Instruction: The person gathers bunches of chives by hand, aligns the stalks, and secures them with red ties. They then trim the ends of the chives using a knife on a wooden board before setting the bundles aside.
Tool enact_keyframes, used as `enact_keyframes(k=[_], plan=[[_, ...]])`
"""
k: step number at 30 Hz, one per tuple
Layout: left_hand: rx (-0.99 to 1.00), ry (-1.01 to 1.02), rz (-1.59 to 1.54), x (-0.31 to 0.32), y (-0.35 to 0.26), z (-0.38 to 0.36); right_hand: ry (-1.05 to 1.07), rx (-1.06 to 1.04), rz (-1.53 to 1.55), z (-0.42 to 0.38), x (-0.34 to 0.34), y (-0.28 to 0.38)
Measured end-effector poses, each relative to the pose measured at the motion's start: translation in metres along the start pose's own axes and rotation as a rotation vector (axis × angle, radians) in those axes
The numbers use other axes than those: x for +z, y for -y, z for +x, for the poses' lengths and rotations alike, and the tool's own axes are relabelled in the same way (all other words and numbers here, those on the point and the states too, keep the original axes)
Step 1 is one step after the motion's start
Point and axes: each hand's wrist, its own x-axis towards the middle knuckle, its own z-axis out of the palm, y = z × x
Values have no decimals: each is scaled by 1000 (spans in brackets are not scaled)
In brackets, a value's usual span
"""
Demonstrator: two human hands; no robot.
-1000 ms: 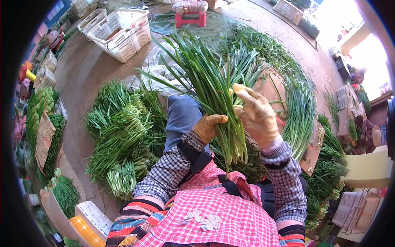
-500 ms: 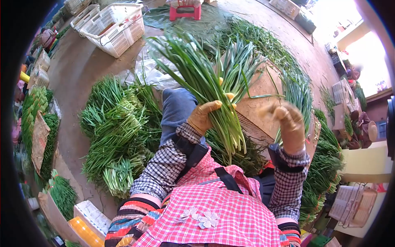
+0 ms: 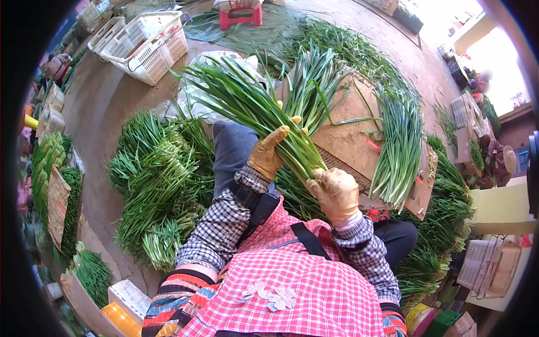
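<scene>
A bunch of long green leafy stalks slants across the middle of the view. My left hand, in a yellowish glove, is wrapped round the bunch. At its pale lower end, my right hand, gloved too, has its fingers closed on the stalks. Just behind, more stalks lie on a brown board, and another bundle rests at the board's right side with red ties near it.
A big heap of greens lies to the left, another to the right. White crates and a red stool stand farther off. Clear plastic lies behind my left knee. A person is at the far right.
My right hand has come down and left from the raised, blurred position onto the stalk ends. The bunch in my left hand now lies at a flatter slant.
</scene>
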Motion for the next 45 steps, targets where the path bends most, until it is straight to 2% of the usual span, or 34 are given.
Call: enact_keyframes(k=[1,2,5,6,9,10,13,15,17,18,19,21,22,25,26,29,33,36,39,41,42,45], plan=[[6,-15,13,-1,0,-1,-2,-6,38,2,9,-5],[15,-29,28,-1,-1,-1,-91,15,225,0,15,-11],[29,-65,-7,-1,-4,-1,-89,469,845,-10,18,-17],[51,-83,9,0,-5,-1,-37,533,1016,-8,8,-13],[-63,-235,-48,-34,-4,10,61,437,1307,-17,-10,-25],[-105,-267,-67,-37,-5,9,121,346,1392,-22,-11,-30],[20,-224,-29,-11,-9,4,316,489,1307,-39,-25,-35],[24,-272,-71,-16,-10,7,396,527,1258,-52,-25,-51],[67,-294,-93,-31,-12,11,439,667,1214,-69,-28,-64],[48,-296,-101,-32,-18,11,585,772,1078,-70,-36,-65],[71,-293,-115,-31,-21,11,736,746,751,-82,-25,-82],[112,-281,-141,-22,-26,12,759,736,198,-93,-17,-80],[223,-214,-64,-10,-24,9,608,498,1,-110,-1,-97],[243,-192,-68,-2,-22,5,38,669,988,-79,8,-71],[259,-164,-9,3,-22,3,-31,725,1233,-64,-1,-53],[251,-145,12,12,-14,1,-256,717,1537,-37,19,-44],[201,-39,62,22,6,-8,-373,639,1569,4,33,-14],[174,-128,151,28,12,-12,-372,542,1377,9,36,8],[135,-204,146,25,11,-10,-310,392,872,10,14,7],[79,-266,108,17,11,-11,-212,31,180,4,3,-13],[166,-215,145,34,12,-14,-177,7,166,7,9,-9],[103,-202,47,35,35,-16,-99,-38,83,8,17,-7]])
